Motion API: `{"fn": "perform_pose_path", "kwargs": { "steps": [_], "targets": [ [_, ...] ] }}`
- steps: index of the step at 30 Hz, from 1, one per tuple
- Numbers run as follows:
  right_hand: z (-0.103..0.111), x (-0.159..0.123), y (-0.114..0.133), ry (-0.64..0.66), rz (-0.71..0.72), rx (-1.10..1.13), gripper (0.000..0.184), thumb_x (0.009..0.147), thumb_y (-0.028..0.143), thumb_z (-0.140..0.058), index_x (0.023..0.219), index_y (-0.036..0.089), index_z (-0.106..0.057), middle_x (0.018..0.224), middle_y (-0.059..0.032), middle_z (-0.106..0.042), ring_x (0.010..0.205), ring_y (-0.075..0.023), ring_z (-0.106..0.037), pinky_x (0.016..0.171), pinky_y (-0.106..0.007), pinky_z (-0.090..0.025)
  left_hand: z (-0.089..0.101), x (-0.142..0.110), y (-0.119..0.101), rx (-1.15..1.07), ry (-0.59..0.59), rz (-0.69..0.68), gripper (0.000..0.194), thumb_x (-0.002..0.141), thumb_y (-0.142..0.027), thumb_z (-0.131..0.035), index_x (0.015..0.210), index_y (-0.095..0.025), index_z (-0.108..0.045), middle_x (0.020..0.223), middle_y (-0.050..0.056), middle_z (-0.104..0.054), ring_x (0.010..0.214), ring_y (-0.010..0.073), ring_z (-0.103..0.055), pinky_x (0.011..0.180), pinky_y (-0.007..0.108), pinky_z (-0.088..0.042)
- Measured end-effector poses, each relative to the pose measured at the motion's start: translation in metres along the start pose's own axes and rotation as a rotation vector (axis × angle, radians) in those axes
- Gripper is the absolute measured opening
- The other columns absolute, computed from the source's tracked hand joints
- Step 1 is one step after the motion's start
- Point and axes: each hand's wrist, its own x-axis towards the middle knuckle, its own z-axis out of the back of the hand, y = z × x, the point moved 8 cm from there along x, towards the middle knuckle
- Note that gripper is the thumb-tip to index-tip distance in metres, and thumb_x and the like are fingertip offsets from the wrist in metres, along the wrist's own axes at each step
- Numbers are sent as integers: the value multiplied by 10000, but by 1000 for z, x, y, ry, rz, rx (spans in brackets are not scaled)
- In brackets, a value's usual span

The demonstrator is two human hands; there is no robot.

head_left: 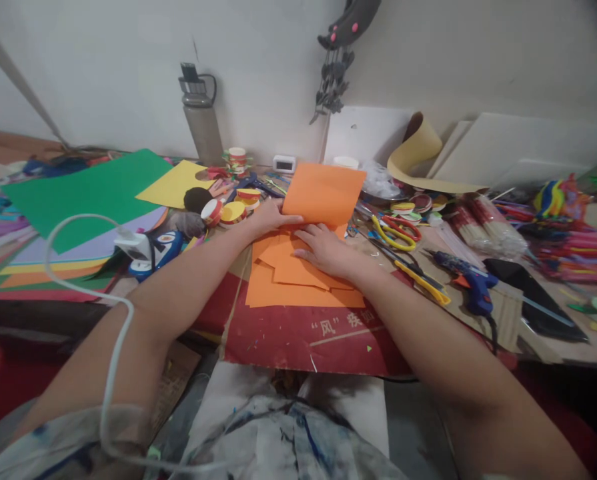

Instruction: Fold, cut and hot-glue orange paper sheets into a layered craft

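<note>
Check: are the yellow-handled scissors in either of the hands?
No, the yellow-handled scissors lie on the table, right of the orange paper both hands press.
</note>
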Motion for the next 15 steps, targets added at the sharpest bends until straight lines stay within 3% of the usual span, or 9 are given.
{"fn": "perform_pose_path", "kwargs": {
  "steps": [2, 7, 11, 15],
  "targets": [
    [6, 1, -6, -36, -30, 54, 492, 1075, 362, -554, 1493, 108, -611, 1551, -196, -580, 1448, -323, -484, 1222, -479, -399, 0, -2, -4, 40, 24, -20, 658, 703, -560, -891, 1175, -109, -806, 1192, 134, -817, 1146, 345, -747, 1025, 428, -587],
    [23, 0, -21, -145, -139, 158, 328, 1079, 260, -519, 1271, 112, -741, 1312, -174, -739, 1228, -250, -666, 1126, -377, -473, 8, -2, 0, 134, -84, 40, 383, 810, -444, -836, 1087, -180, -833, 1201, 95, -822, 1170, 317, -755, 1045, 398, -587],
    [41, -14, -33, -234, -274, 178, 312, 1050, 250, -556, 1275, 121, -730, 1281, -173, -760, 1125, -251, -719, 1024, -369, -524, 6, 0, 0, 139, -89, 12, 398, 851, -410, -796, 1182, -190, -816, 1280, 104, -797, 1221, 304, -741, 1094, 401, -564],
    [78, -54, -49, -310, -326, 98, 301, 1018, 259, -562, 1219, 137, -750, 1239, -157, -777, 1116, -270, -719, 995, -382, -524, 6, 2, 5, 152, -105, 18, 415, 846, -436, -796, 1166, -172, -814, 1279, 128, -794, 1239, 323, -729, 1116, 435, -550]
  ]
}}
